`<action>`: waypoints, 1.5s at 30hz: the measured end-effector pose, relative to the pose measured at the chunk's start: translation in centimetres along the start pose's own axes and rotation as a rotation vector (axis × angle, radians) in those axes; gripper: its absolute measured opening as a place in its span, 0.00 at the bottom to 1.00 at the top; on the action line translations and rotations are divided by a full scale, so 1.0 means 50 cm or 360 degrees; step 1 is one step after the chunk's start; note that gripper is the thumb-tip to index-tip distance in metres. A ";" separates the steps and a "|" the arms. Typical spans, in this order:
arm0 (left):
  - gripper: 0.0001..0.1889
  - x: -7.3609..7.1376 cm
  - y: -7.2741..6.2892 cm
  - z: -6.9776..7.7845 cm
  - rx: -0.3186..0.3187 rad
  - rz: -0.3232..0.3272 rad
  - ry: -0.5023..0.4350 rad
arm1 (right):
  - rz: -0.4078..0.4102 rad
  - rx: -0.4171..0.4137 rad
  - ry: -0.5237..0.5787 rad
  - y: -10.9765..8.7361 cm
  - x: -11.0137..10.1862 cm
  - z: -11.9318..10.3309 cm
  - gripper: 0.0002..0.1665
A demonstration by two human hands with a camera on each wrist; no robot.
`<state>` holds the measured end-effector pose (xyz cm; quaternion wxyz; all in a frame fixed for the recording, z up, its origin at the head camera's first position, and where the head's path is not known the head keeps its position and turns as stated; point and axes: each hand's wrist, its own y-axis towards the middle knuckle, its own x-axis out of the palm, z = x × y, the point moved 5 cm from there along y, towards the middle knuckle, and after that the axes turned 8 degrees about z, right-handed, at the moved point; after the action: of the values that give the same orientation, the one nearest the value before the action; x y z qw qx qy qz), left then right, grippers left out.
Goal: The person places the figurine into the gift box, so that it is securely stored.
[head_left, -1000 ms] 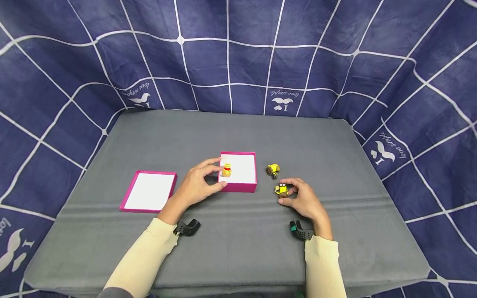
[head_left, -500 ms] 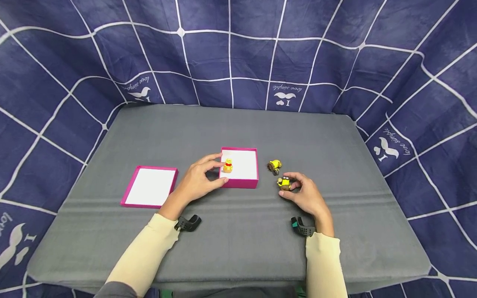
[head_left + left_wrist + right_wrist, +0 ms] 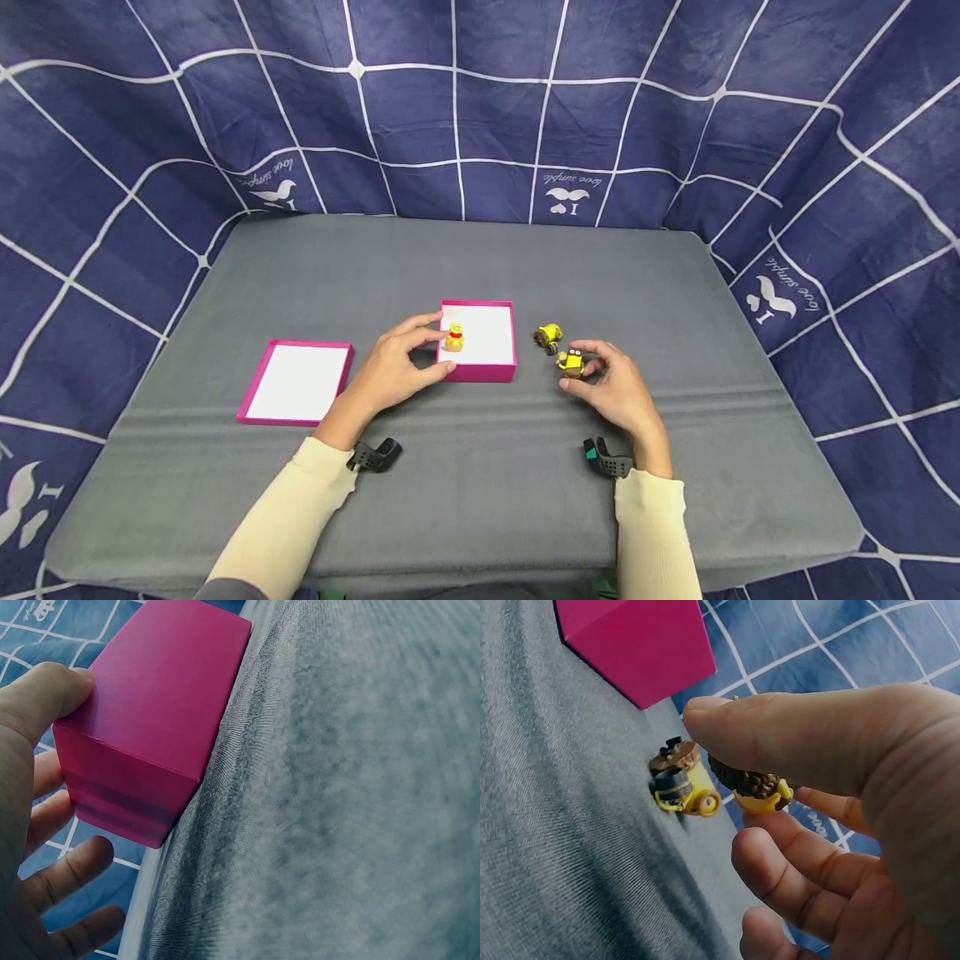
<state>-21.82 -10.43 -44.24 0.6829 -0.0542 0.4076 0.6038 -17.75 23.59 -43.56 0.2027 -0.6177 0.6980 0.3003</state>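
My left hand [image 3: 392, 371] grips the left side of an open pink box [image 3: 480, 372], thumb on its front wall and fingers at the side, as the left wrist view shows [image 3: 150, 690]. Inside the white-lined box, near its left wall, is a yellow bear figurine [image 3: 454, 338] with a red scarf, close to my index finger. To the right, my right hand [image 3: 615, 383] pinches a yellow Minion figurine [image 3: 572, 363] with a brown skirt between thumb and fingers; the thumb hides much of it in the right wrist view. A second Minion figurine [image 3: 549, 336] lies on its side just beyond.
The box's lid [image 3: 296, 382], pink with a white inside, lies face up at the left. Everything rests on a table with a grey cloth [image 3: 480, 475]. Blue curtains [image 3: 420, 117] with white grid lines enclose the table's back and sides.
My right hand has moved slightly away from me, taking the pinched Minion figurine closer to the lying one. My left hand stays at the box. The head view has shifted a little.
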 end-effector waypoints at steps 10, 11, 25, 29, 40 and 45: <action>0.26 -0.005 -0.007 0.004 0.0006 0.0013 0.0020 | -0.0016 -0.0021 -0.0014 0.006 -0.007 -0.023 0.34; 0.26 -0.004 -0.006 0.004 0.0004 0.0006 0.0020 | -0.0012 -0.0016 -0.0016 0.007 -0.009 -0.025 0.34; 0.26 -0.001 -0.002 0.005 -0.0005 -0.0005 0.0004 | 0.0016 -0.0177 -0.0055 0.034 -0.031 -0.063 0.34; 0.26 -0.004 -0.006 0.005 0.0001 0.0001 0.0011 | 0.0023 -0.0184 -0.0049 0.039 -0.031 -0.074 0.34; 0.26 -0.003 -0.015 0.005 0.0008 0.0022 0.0025 | 0.0021 -0.0223 -0.0026 0.053 -0.026 -0.095 0.32; 0.26 -0.003 -0.012 0.006 0.0016 0.0032 0.0024 | 0.0031 -0.0275 -0.0032 0.064 -0.029 -0.112 0.32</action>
<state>-21.15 -10.53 -44.19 0.6739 -0.0513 0.4164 0.6082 -20.18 21.09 -37.92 0.1528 -0.6229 0.6734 0.3676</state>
